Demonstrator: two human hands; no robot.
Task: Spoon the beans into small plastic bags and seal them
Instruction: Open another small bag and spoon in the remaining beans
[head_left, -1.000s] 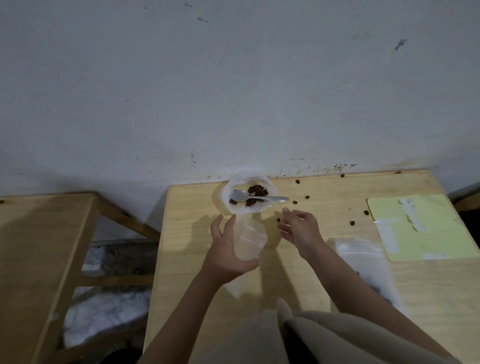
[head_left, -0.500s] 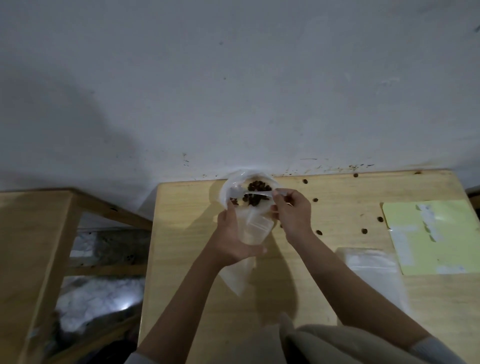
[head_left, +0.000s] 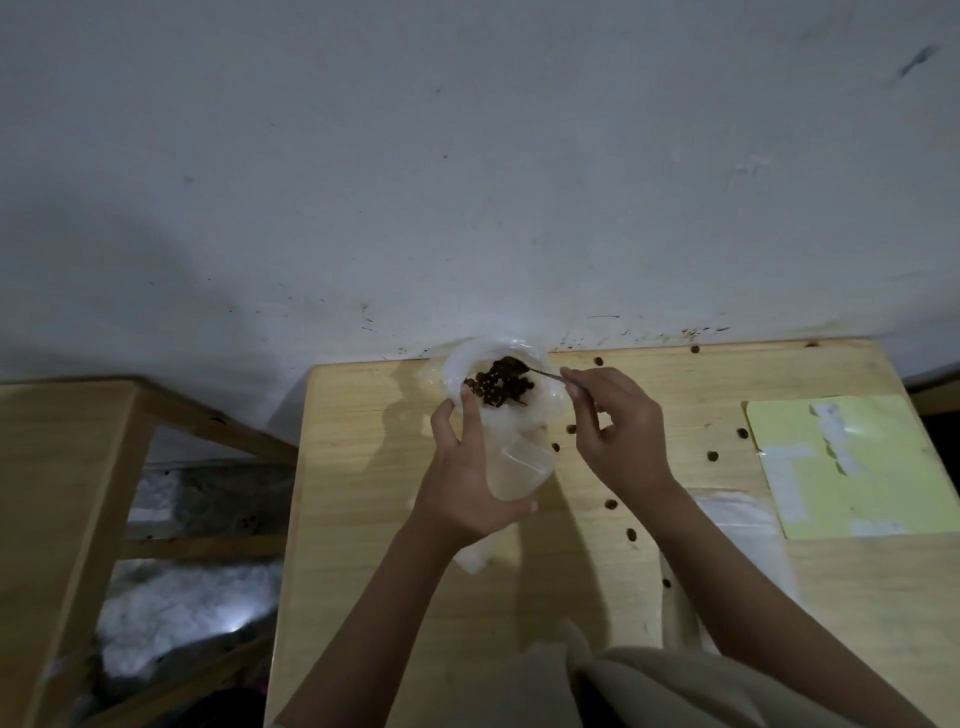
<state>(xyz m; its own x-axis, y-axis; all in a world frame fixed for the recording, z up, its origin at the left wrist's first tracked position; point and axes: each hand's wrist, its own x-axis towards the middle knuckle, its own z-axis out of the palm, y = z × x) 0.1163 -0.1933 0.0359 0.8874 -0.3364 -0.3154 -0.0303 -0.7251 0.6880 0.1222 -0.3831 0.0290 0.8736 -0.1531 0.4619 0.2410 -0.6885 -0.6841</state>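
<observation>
Spoon (head_left: 540, 372) in right hand (head_left: 621, 431)

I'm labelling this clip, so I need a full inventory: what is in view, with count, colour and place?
bowl: one, clear-white, back edge of table.
beans: dark brown pile in bowl; about ten loose on table.
spoon: one, pale, over bowl.
small bag: one, clear, before bowl.
spare bags: clear stack, right.
sheet: one, yellow-green, far right.
table: one, light wood.
left hand: holds small bag.
right hand: pinches spoon.
</observation>
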